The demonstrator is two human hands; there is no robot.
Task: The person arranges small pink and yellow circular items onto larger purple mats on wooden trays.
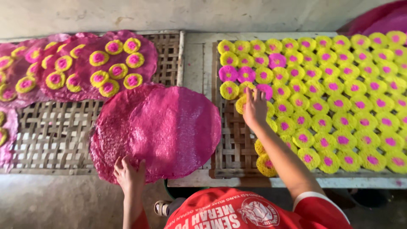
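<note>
My left hand (128, 173) rests on the near edge of a large round pink sheet (169, 127) that overlaps two woven bamboo trays. My right hand (255, 108) reaches onto the right tray, fingers laid on small yellow discs with pink centres (241, 103) near its left side. Whether the fingers pinch a disc I cannot tell; they lie flat and apart. A few all-pink discs (245, 74) sit just above that hand.
The right bamboo tray (231, 148) holds several rows of yellow discs with pink centres (335, 101). The left tray (55, 135) carries another pink sheet (106, 63) topped with several discs. Both trays lie on a pale bench (193, 59) before a wall.
</note>
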